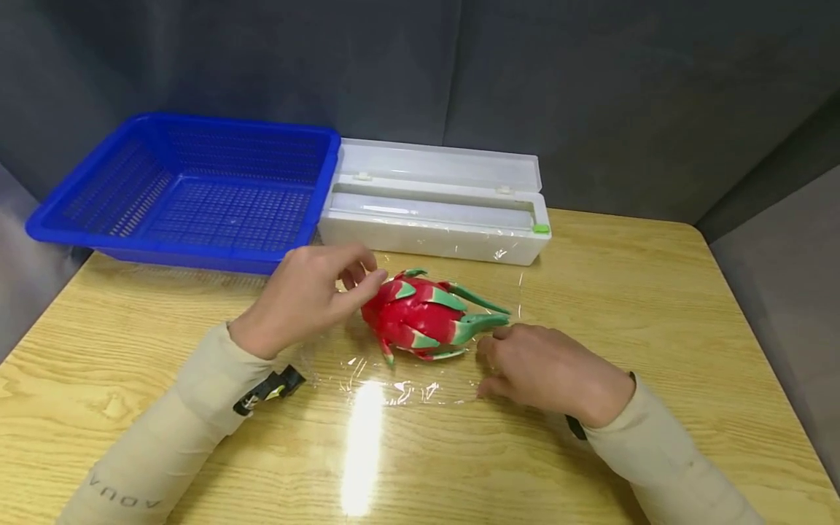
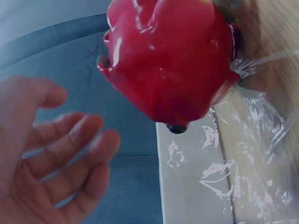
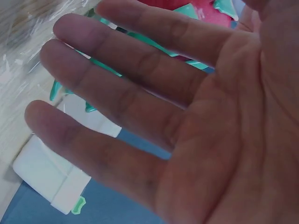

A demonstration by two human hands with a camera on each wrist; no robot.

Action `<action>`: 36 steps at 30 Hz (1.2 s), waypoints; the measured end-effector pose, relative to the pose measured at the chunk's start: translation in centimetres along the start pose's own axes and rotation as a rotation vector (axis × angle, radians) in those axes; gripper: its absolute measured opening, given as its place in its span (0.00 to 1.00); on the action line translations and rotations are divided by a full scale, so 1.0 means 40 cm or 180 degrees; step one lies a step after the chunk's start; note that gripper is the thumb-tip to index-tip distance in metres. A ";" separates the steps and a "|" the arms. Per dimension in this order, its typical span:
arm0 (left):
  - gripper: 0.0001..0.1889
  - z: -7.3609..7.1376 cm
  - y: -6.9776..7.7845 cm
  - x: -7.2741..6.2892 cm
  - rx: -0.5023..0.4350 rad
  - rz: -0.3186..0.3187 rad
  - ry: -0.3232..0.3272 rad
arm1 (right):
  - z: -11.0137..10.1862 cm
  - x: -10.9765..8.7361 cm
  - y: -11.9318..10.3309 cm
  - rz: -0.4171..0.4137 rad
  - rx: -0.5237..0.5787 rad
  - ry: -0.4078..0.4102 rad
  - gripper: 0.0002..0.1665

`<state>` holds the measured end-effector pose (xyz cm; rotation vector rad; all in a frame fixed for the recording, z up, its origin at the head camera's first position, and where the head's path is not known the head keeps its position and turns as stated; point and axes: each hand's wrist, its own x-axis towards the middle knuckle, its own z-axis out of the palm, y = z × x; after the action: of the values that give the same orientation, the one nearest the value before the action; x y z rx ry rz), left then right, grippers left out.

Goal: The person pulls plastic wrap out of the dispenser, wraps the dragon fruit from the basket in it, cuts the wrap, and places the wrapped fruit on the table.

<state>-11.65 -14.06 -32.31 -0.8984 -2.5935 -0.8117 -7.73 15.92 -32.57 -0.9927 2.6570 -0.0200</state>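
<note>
A red dragon fruit (image 1: 420,313) with green-tipped scales lies on its side on a sheet of clear plastic wrap (image 1: 400,390). At its rounded left end is my left hand (image 1: 308,295), its fingers loosely bent. In the left wrist view a gap separates that hand (image 2: 60,154) from the fruit (image 2: 173,56). My right hand (image 1: 551,368) is beside the green tips, low over the wrap's right part. The right wrist view shows its fingers (image 3: 126,102) extended, nothing gripped; whether they touch the wrap is hard to tell.
Behind the fruit stands a white wrap dispenser box (image 1: 426,237), lid raised, a roll (image 1: 433,209) inside and a green tab (image 1: 541,229) at its right end. Left of it is a blue plastic basket (image 1: 223,251). Both stand on a wooden table (image 1: 656,313) before a dark curtain (image 1: 590,95).
</note>
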 end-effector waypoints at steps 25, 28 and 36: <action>0.12 0.000 0.013 -0.065 -0.0392 0.0251 -0.2723 | 0.010 0.002 -0.004 -0.0174 0.0245 -0.0193 0.24; 0.13 0.009 0.009 -0.062 -0.0310 0.0211 -0.2792 | 0.015 0.004 -0.004 -0.0167 0.0264 -0.0207 0.24; 0.18 0.015 0.008 -0.063 0.0136 -0.0185 -0.2986 | 0.020 0.010 -0.007 -0.0144 0.0296 -0.0284 0.25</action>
<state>-9.54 -14.70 -33.72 -1.4560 -3.3980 -0.3690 -7.60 15.53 -33.40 -0.9997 2.5285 -0.1056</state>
